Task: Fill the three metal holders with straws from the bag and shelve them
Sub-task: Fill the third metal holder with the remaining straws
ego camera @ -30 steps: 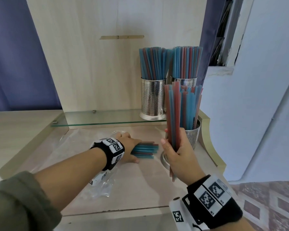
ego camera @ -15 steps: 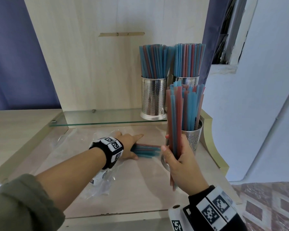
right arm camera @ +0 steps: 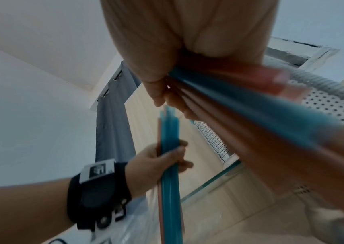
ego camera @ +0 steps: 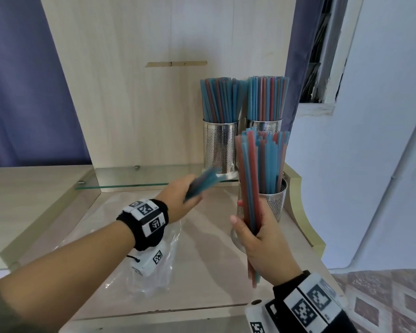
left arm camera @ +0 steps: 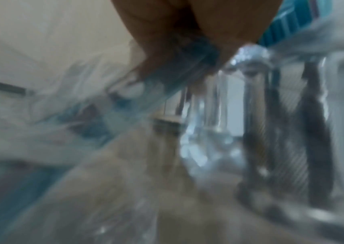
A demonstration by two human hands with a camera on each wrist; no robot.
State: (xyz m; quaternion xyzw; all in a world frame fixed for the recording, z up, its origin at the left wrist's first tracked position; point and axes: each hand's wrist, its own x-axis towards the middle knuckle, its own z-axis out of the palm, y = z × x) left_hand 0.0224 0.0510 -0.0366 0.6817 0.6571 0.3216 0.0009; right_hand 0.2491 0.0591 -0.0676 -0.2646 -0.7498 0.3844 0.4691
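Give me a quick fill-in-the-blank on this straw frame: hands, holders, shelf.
1. The number of filled metal holders standing on the glass shelf is ____.
2. The third holder stands on the wooden ____, below the shelf.
3. The right hand grips an upright bundle of ____.
4. The smaller bunch of straws is held by the ____ hand.

Missing words: two; counter; straws; left
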